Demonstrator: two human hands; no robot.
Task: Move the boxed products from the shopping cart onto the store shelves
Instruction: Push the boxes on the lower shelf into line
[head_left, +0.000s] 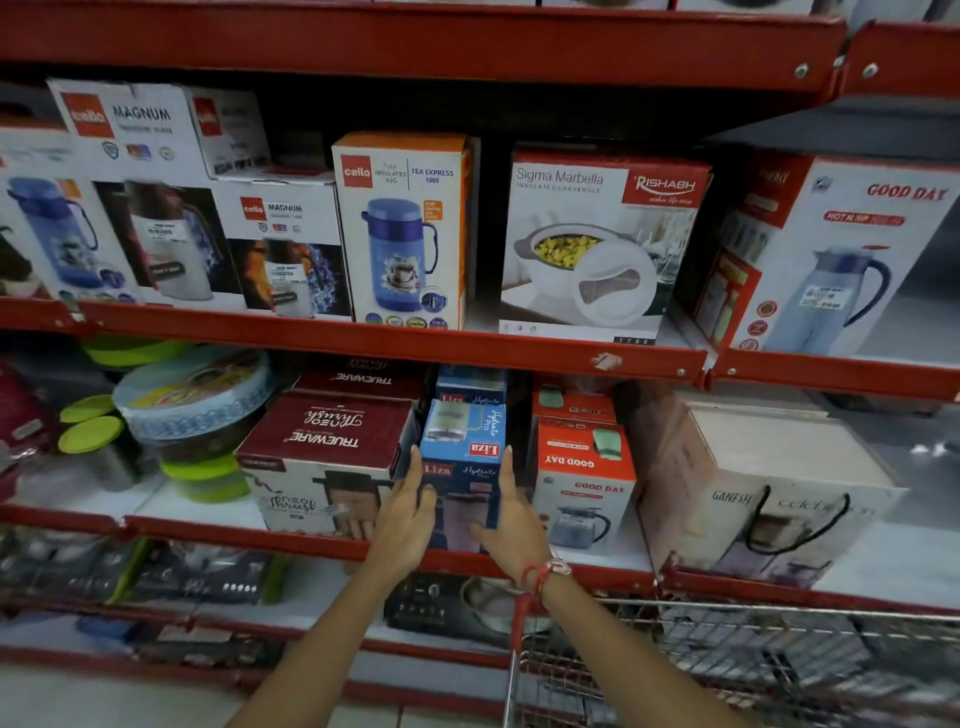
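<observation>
A blue Liza box stands at the front of the middle red shelf, between a maroon Truewareware-style Trueware box and an orange Good Day box. My left hand presses its left side and my right hand its right side, fingers flat along the box. A second Liza box sits behind it. The wire shopping cart is at the lower right; its contents are blurred.
The upper shelf carries Cello flask boxes, a Rishabh casserole box and a Good Day jug box. Green-lidded containers fill the left of the middle shelf, a Ganesh box the right. Appliances sit on the lower shelf.
</observation>
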